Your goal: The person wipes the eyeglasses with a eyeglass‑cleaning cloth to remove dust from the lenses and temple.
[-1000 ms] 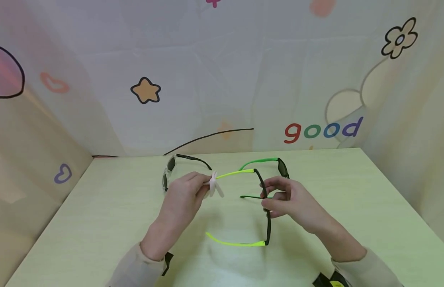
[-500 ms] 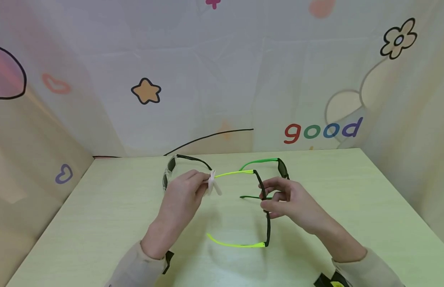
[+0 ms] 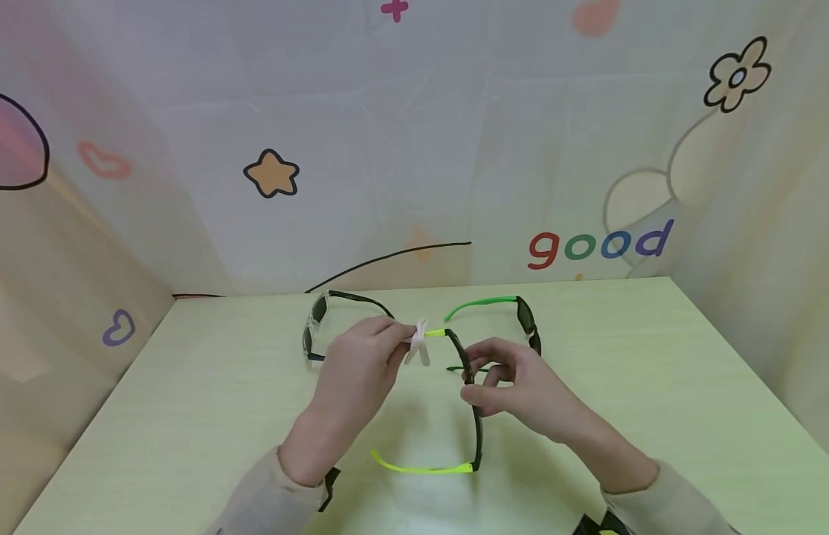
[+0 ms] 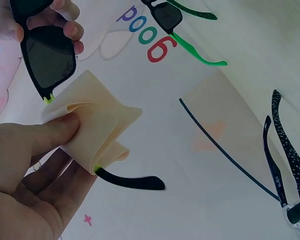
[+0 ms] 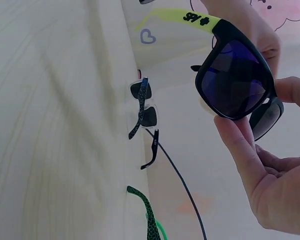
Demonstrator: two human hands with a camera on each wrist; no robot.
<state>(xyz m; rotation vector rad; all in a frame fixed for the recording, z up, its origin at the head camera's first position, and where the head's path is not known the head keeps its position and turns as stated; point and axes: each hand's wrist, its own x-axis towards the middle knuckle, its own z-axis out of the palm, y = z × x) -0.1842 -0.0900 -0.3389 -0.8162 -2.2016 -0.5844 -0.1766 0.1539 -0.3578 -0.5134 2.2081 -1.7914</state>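
Note:
Black-framed sunglasses (image 3: 478,438) with neon-yellow temples are held up over the table. My right hand (image 3: 521,386) pinches the frame at the bridge, thumb and fingers on opposite sides. My left hand (image 3: 357,368) pinches a pale cloth (image 3: 419,345) folded round the far temple, close to the hinge. In the left wrist view the cream cloth (image 4: 102,120) wraps that temple, and its black tip (image 4: 132,180) sticks out below. The other temple (image 3: 421,468) stands unfolded and bare. One dark lens (image 5: 235,80) faces the right wrist view.
Sunglasses with a clear frame (image 3: 314,323) lie at the back left of the table (image 3: 153,431). Green-templed sunglasses (image 3: 526,319) lie behind my right hand, partly covered by it. A printed curtain (image 3: 360,148) hangs behind the table.
The cloth in my left hand has slid right along the far temple, nearer the hinge. My right hand has brought the sunglasses leftward. The other sunglasses stay put.

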